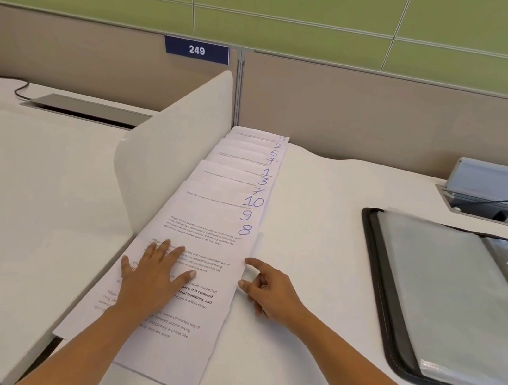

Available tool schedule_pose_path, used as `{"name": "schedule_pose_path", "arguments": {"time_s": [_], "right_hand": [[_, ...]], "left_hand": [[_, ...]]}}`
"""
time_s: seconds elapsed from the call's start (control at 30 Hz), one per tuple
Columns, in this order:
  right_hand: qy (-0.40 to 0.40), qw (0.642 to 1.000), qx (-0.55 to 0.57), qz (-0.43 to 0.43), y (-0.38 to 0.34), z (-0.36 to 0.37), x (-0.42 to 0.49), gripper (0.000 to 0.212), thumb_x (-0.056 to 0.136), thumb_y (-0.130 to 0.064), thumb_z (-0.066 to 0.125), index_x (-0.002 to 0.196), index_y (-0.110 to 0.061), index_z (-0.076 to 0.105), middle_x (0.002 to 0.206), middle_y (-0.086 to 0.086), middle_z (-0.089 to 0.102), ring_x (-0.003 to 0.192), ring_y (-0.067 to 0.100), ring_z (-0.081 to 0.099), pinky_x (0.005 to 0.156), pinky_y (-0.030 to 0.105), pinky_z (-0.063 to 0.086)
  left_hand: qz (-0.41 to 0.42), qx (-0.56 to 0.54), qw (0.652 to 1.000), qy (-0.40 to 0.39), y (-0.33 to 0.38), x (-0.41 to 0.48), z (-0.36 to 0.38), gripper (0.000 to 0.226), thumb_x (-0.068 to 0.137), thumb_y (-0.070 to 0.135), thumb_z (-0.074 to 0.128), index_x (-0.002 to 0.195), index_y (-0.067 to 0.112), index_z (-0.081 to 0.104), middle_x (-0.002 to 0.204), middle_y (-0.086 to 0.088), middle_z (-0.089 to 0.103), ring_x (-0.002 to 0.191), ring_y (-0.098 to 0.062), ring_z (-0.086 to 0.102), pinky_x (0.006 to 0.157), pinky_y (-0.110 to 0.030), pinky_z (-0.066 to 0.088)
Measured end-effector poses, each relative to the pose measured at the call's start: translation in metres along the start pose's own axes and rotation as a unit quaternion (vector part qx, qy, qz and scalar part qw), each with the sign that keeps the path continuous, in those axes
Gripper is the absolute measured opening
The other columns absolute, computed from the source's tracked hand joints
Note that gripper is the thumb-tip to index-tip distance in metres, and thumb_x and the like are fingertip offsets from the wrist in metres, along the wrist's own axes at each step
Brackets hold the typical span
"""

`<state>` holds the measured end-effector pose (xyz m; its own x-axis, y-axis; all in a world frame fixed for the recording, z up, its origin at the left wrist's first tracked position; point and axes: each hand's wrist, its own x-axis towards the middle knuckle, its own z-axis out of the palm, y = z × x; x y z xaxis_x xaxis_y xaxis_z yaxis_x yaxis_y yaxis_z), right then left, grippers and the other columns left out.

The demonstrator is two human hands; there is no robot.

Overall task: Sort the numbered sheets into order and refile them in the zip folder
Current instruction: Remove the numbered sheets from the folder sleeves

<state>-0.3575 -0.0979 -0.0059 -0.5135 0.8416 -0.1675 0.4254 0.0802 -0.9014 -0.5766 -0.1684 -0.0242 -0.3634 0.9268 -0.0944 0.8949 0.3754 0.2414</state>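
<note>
Several white numbered sheets (230, 208) lie fanned in an overlapping column along the desk divider, their blue handwritten numbers reading 5, 2, 6, 4, 1, 3, 7, 10, 9, 8 from far to near. My left hand (155, 273) rests flat with fingers spread on the nearest sheets. My right hand (267, 289) touches the right edge of those sheets with thumb and forefinger, holding nothing. The black zip folder (378, 278) lies open at the right, showing clear plastic sleeves (449, 296).
A white curved divider panel (165, 158) stands just left of the sheets. Grey cable boxes sit at the back left (86, 109) and back right (505, 195). A beige partition with a blue "249" sign (196, 49) closes off the back.
</note>
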Motion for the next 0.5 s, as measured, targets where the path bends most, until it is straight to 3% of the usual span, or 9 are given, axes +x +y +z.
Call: {"name": "schedule_pose_path", "arguments": {"time_s": [0.3,0.5], "right_hand": [[-0.066,0.997,-0.022,0.035,-0.0066,-0.0067,0.0093,0.051,0.093,-0.019,0.057,0.141,-0.016,0.04,0.062,-0.002,0.051,0.034,0.004,0.052,0.04,0.016,0.04],[-0.064,0.998,-0.007,0.021,-0.0047,-0.0073,0.0076,0.046,0.093,-0.016,0.057,0.137,-0.023,0.045,0.06,-0.002,0.051,0.035,0.006,0.053,0.041,0.018,0.041]], "left_hand": [[-0.024,-0.005,0.999,0.024,0.004,-0.003,0.0019,0.064,0.093,0.062,0.028,0.149,0.035,0.016,0.159,0.007,0.005,0.146,-0.014,-0.001,0.114,-0.055,0.002],[-0.03,-0.015,0.999,0.039,0.0052,-0.0044,0.0023,0.061,0.094,0.059,0.027,0.149,0.032,0.019,0.159,0.007,0.008,0.146,-0.014,0.002,0.114,-0.054,0.003]]}}
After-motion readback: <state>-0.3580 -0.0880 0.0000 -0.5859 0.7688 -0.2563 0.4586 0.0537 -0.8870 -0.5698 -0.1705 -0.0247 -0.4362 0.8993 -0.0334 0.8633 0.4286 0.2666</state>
